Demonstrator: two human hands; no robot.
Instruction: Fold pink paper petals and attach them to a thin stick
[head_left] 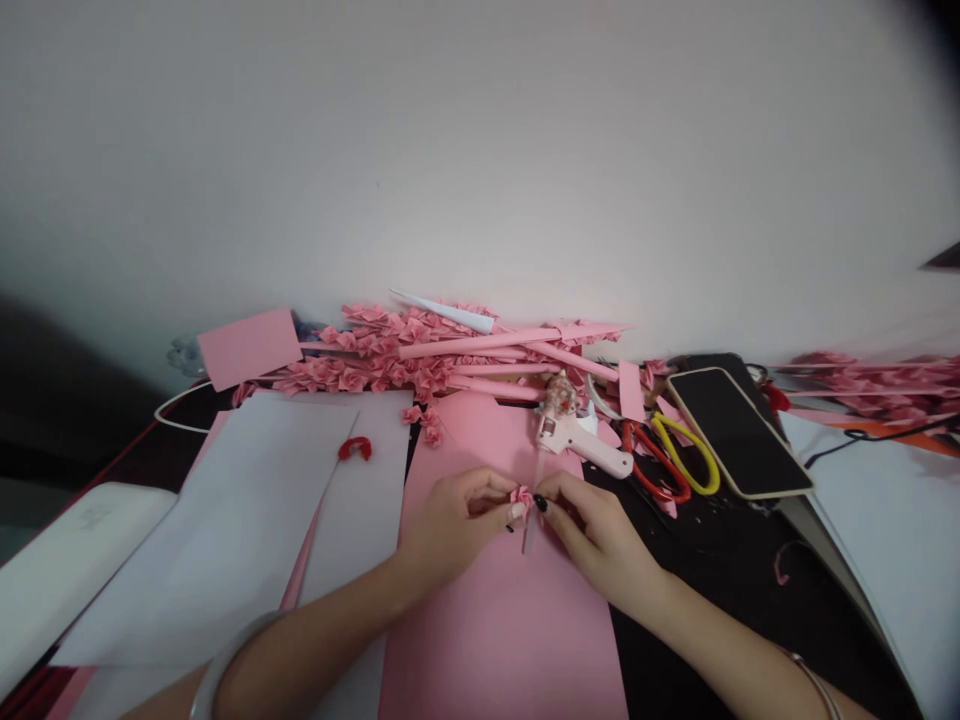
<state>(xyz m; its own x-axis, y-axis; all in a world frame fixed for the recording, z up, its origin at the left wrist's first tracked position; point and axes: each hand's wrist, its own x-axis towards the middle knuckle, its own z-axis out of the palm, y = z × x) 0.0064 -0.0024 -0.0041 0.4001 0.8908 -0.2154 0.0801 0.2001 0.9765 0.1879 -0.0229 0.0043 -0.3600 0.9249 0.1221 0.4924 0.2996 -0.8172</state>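
A small pink paper flower (520, 496) is pinched between the thumb and fingers of my left hand (457, 515), above a pink sheet of paper (495, 620). From the other side my right hand (600, 530) has its thumb and forefinger closed at the flower's right edge; the exact contact there is too small to see. Just beyond my hands lies a white hot glue gun (574, 436), tilted, its nozzle end crusted. A translucent glue stick (529, 535) runs from it toward me, partly hidden behind my fingers. A few loose paper flowers (431, 428) rest near the sheet's far left edge.
Paper flower stems (375, 370) are heaped along the wall. To the right lie red-handled scissors (660, 475), a yellow-handled tool (694, 460) and a phone (739, 430). White sheets (225, 500) with a red curved piece (355, 448) cover the left, beside a white box-like object (90, 540).
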